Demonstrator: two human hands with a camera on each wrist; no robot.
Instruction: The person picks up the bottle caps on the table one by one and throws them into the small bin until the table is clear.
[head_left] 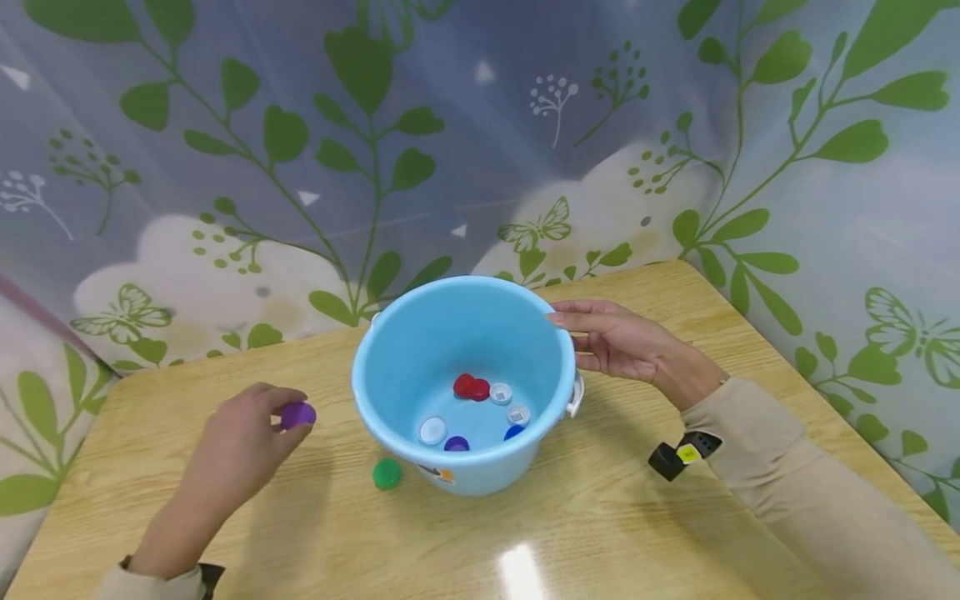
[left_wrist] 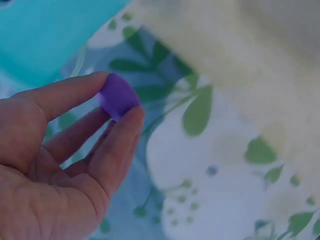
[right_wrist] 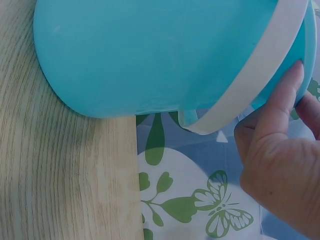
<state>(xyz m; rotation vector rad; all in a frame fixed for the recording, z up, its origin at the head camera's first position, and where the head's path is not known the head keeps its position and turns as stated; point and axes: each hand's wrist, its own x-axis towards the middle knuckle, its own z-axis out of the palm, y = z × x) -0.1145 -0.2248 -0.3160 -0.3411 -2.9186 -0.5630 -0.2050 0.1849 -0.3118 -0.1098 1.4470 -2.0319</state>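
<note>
My left hand point(head_left: 243, 442) pinches a purple bottle cap point(head_left: 298, 415) between thumb and fingers, held left of the blue bucket point(head_left: 465, 479). In the left wrist view the purple cap point(left_wrist: 119, 96) sits at the fingertips. At the bucket's right side, my right hand point(head_left: 618, 342) grips the rim, one digit over the edge and the other fingers outside, as the right wrist view shows beside the white handle point(right_wrist: 250, 75). Several caps lie on the bucket's bottom, among them a red cap point(head_left: 465, 386), a white cap point(head_left: 432, 430) and a purple cap point(head_left: 456, 443).
A green cap point(head_left: 387, 473) lies on the wooden table point(head_left: 600, 533) at the bucket's front left. Behind the table and along its right side hangs a leaf-patterned curtain point(head_left: 465, 108). A black strap device point(head_left: 682, 454) is worn on the right wrist.
</note>
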